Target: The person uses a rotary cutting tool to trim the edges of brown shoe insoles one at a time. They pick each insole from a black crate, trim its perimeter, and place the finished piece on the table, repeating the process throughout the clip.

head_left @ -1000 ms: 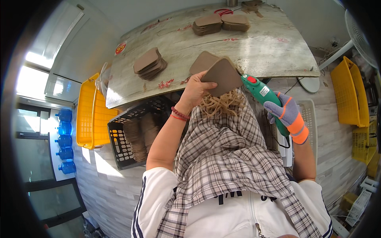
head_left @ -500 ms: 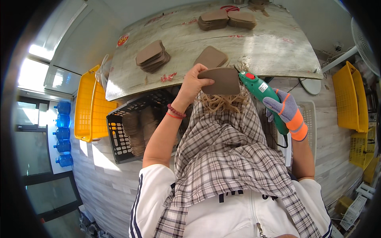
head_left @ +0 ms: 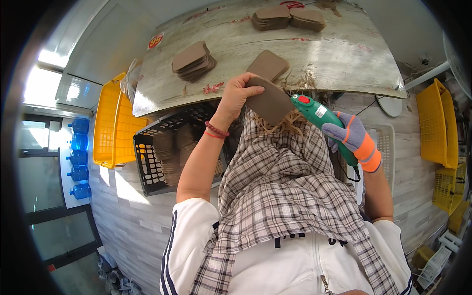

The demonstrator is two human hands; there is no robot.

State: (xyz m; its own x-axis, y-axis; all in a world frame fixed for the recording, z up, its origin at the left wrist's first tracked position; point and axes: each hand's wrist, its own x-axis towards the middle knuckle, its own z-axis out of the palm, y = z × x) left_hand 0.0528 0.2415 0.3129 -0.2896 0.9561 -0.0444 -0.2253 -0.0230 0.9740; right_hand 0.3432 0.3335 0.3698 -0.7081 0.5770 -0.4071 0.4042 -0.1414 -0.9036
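My bare left hand pinches a flat brown rounded panel between thumb and fingers, over my lap at the table's near edge. My gloved right hand is wrapped round a green corded electric cutter with a red button. Its tip is at the panel's right edge; whether it touches is too small to tell. Thin brown strips lie on the plaid apron beneath. Just beyond my left hand, more brown panels rest on the table.
Stacks of brown panels stand at the table's left and far side. A black crate full of brown pieces is below left. Yellow baskets stand left and right. A pale basket sits by my right arm.
The brown panel has turned clockwise in my left hand, its right end now lower. The cutter has shifted slightly left and down along its edge. Both hands keep their hold.
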